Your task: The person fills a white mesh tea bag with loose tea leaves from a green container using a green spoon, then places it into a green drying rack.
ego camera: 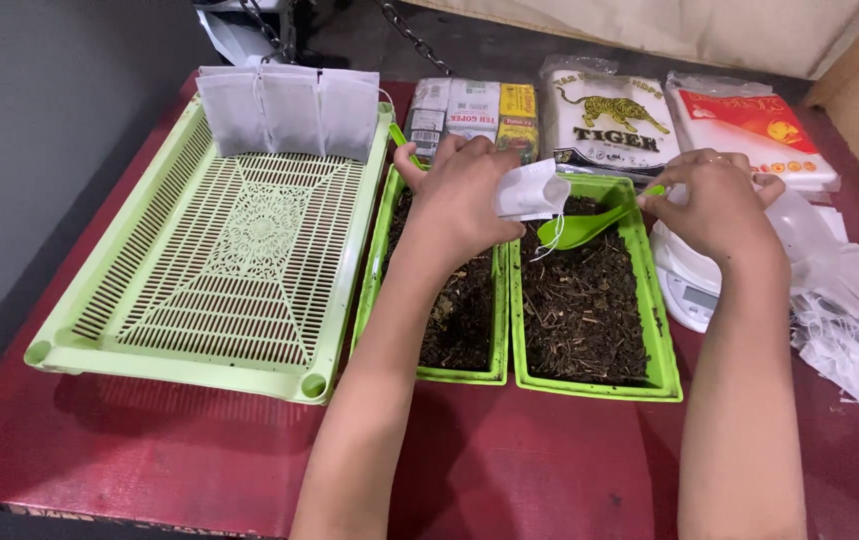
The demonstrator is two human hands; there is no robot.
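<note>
The fingers of the left hand (465, 195) are pinched on a small white filter bag (532, 190), its mouth held toward the green scoop (590, 225), seemingly so it can take the leaves. The scoop's handle is gripped by the closed fingers of the right hand (715, 205). Both are held over the two green trays of dried loose leaves (580, 300) on the red table (510, 470). Beside them a large slotted tray (220, 250) is set, and filled bags (290, 110) are stood along its far rim. Packets (605, 115) are stacked beyond.
</note>
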